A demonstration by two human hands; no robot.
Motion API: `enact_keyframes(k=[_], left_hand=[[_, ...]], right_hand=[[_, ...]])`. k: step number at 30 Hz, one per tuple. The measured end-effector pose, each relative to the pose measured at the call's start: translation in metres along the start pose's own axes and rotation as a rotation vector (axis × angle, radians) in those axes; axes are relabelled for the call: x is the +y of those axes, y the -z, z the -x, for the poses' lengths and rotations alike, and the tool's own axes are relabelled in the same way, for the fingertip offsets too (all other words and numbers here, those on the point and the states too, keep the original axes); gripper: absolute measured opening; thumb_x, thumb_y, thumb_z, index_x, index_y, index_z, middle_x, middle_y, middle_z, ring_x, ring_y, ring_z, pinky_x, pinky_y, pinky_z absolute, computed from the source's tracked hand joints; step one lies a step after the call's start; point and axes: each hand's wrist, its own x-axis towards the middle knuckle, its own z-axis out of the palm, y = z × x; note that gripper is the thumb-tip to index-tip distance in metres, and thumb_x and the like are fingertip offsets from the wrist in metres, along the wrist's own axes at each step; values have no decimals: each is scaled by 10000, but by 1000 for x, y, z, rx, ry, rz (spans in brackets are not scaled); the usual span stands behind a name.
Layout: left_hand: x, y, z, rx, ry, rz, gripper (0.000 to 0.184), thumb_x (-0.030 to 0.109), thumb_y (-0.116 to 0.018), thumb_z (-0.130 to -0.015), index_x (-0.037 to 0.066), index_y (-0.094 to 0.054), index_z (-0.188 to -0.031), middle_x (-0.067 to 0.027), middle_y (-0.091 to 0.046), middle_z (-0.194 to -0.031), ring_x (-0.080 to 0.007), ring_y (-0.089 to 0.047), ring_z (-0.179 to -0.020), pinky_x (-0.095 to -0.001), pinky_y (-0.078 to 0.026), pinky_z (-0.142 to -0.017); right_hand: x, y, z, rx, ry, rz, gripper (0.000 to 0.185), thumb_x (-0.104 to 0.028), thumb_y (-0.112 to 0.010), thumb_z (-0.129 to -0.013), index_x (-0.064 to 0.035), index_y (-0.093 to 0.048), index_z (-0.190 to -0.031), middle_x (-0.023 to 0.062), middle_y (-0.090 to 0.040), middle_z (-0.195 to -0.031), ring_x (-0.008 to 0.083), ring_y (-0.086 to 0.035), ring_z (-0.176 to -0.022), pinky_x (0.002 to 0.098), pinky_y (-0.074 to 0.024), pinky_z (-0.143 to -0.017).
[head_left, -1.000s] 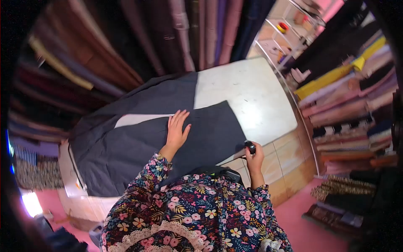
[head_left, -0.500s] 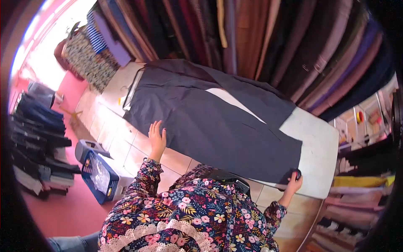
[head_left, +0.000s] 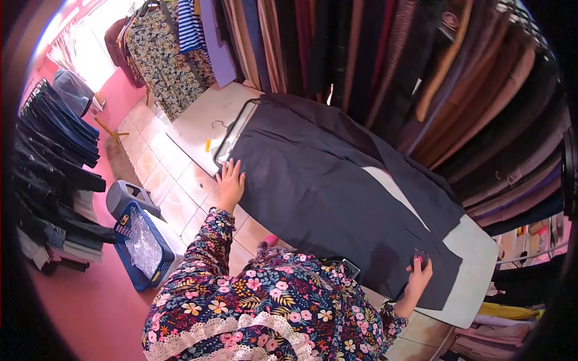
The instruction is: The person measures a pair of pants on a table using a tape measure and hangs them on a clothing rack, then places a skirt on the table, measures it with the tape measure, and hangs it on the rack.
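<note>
Dark grey trousers (head_left: 313, 162) are spread over a white table, a pale strip of tabletop showing between the two legs. My left hand (head_left: 230, 183) lies on the cloth near its left end, fingers spread. Close to the lower hem on the right, my right hand (head_left: 417, 278) grips a small dark rounded object (head_left: 422, 259) whose kind I cannot make out. It is over the trouser leg; whether it touches the cloth is unclear. Beyond my left hand, a black-edged frame or hanger (head_left: 227, 139) sits at the trousers' top end.
The white table (head_left: 472, 265) shows around the trousers. Many garments (head_left: 373, 66) hang close along its far side. More dark clothes (head_left: 54, 162) hang at left. On the floor stand a blue basket (head_left: 139, 265) with clear plastic and a grey stool (head_left: 129, 195).
The view has shifted, so table and trousers appear further right. My left hand now lies at the trousers' upper end, and my right hand has moved inward from the hem with the dark object.
</note>
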Motion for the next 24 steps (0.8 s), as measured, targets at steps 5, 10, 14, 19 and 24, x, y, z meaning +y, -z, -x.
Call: enact_keyframes(k=[5,10,14,19,24], left_hand=[[3,5,-4,-331,-227,-140,549,363,-481,-933,198,-331,-1434,-91,-241,-1517,-314,-178,-1409,-637,-143,-1064],[-14,8,-17,-237,-245,34,538,349,-518,-912,162,-387,-1400,-109,-310,-1479,-332,-244,-1379,-662,-168,-1038],[67,33,-1,-288,-270,834,315,116,-602,-869,25,-602,-1170,-135,-624,-1142,-277,-576,-1081,-350,-443,-931],[157,53,27,-1145,297,1488,318,247,-508,-969,35,-585,-1194,-51,-625,-1078,-127,-581,-930,-268,-482,-839],[151,48,18,-1124,539,1475,242,226,-605,-917,42,-634,-1071,-12,-629,-959,-87,-571,-829,-236,-493,-751]], right_hand=[[-33,-102,6,-236,-124,-24,196,-58,-643,-822,18,-593,-996,28,-585,-785,91,-525,-561,222,-441,-523],[-45,-218,34,-567,-58,29,232,-58,-663,-813,21,-594,-1020,35,-614,-789,91,-570,-614,229,-464,-566],[-54,-238,44,-653,80,50,255,-85,-690,-808,2,-604,-1032,59,-653,-843,92,-603,-658,235,-482,-596],[-55,-233,35,-649,319,292,249,-82,-687,-786,-13,-613,-1013,104,-661,-897,183,-646,-792,296,-494,-698],[-58,-265,46,-680,536,463,260,-128,-687,-776,-49,-606,-1010,117,-641,-939,295,-634,-859,352,-493,-735]])
